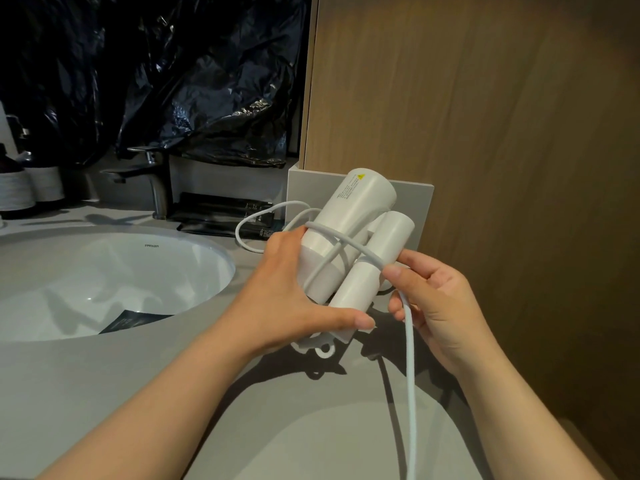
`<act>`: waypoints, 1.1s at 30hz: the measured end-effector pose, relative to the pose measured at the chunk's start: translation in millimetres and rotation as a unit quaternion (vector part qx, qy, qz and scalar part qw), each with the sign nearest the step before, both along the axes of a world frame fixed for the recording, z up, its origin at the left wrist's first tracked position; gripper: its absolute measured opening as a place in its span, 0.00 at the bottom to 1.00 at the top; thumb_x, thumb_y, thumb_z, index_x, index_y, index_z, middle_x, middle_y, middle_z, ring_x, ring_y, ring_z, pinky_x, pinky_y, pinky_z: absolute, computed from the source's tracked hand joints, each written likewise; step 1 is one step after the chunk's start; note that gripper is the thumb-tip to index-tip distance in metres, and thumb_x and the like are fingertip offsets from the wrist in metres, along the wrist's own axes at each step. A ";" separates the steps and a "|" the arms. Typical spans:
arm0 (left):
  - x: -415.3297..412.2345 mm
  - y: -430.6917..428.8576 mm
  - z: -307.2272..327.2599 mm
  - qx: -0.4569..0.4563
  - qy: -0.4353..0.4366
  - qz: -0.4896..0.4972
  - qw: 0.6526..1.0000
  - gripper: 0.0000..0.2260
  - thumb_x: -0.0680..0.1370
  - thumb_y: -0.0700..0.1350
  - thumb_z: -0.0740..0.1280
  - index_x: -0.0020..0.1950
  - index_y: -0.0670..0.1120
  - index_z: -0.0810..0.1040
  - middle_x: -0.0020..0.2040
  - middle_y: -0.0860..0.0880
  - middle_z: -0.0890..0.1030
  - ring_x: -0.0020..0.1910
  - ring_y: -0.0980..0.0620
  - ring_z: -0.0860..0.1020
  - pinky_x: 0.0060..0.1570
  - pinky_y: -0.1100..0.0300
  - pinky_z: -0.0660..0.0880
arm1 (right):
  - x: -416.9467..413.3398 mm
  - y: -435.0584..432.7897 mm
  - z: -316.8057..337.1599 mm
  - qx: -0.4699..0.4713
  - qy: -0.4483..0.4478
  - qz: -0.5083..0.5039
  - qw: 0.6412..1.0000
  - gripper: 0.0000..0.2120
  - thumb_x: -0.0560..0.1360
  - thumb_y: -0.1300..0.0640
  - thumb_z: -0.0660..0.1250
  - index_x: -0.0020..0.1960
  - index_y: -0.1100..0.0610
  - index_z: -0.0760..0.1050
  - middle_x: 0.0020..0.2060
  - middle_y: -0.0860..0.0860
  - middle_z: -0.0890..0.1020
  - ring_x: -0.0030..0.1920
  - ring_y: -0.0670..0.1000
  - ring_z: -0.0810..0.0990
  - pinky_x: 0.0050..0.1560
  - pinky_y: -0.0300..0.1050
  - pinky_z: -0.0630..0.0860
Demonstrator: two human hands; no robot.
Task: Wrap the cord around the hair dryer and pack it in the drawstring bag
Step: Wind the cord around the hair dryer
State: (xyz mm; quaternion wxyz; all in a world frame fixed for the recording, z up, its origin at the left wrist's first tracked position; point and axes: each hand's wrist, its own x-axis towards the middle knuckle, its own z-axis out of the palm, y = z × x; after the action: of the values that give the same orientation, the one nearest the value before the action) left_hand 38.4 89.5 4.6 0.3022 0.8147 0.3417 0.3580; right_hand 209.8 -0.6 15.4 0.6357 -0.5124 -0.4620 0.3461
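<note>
Here the left hand (294, 292) clasps the folded white hair dryer (349, 244) above the desk (104, 393), right of the sink (114, 271). The right hand (433, 299) pinches the cord (410, 358). Smooth plastic may slip; the limp cord likely needs tension near the body.

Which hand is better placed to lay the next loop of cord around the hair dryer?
The right hand, probably. Its fingers already pinch the free run of cord beside the folded handle. The left hand is busy gripping the hair dryer over the counter.
</note>
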 end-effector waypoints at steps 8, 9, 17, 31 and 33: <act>5.6 -4.3 -5.9 0.019 0.006 0.006 1.000 0.49 0.57 0.63 0.76 0.74 0.60 0.57 0.63 0.59 0.65 0.56 0.59 0.70 0.34 0.73 0.73 | -1.1 2.5 0.6 0.005 0.000 -0.018 1.000 0.20 0.63 0.55 0.72 0.55 0.55 0.78 0.37 0.51 0.86 0.26 0.49 0.79 0.29 0.36 0.78; 6.6 -4.7 -6.3 0.024 -0.005 0.004 1.000 0.51 0.58 0.61 0.76 0.76 0.59 0.54 0.64 0.59 0.65 0.57 0.58 0.70 0.30 0.73 0.74 | -0.6 2.4 0.5 0.006 0.003 -0.017 1.000 0.20 0.64 0.55 0.72 0.55 0.55 0.78 0.38 0.52 0.86 0.26 0.49 0.80 0.29 0.37 0.78; 2.3 -6.9 -0.9 0.037 -0.074 -0.015 0.997 0.41 0.57 0.56 0.73 0.68 0.64 0.63 0.56 0.60 0.70 0.50 0.58 0.74 0.27 0.71 0.74 | 10.4 -7.3 3.8 -0.010 -0.007 0.089 0.996 0.25 0.66 0.66 0.75 0.60 0.53 0.77 0.50 0.52 0.85 0.35 0.51 0.83 0.39 0.41 0.81; -9.1 -19.1 19.4 -0.120 -0.172 -0.071 0.975 0.32 0.56 0.55 0.73 0.60 0.60 0.77 0.53 0.52 0.83 0.40 0.50 0.82 0.26 0.59 0.73 | -3.3 -33.1 22.7 -0.015 -0.055 0.110 0.992 0.24 0.72 0.50 0.67 0.67 0.40 0.70 0.46 0.52 0.84 0.26 0.45 0.68 0.28 0.34 0.70; -12.6 -24.5 27.3 -0.158 -0.175 -0.108 0.966 0.28 0.58 0.55 0.72 0.59 0.54 0.80 0.51 0.45 0.84 0.39 0.47 0.79 0.35 0.54 0.72 | -5.1 -36.3 31.8 0.016 -0.093 0.069 0.993 0.23 0.70 0.49 0.68 0.65 0.45 0.74 0.42 0.52 0.84 0.26 0.45 0.69 0.28 0.34 0.71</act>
State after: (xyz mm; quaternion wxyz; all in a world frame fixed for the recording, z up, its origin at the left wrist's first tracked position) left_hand 25.8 65.0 32.0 0.5191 0.7137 0.2455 0.4012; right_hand 204.8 -36.9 47.2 0.5732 -0.4987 -0.5587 0.3324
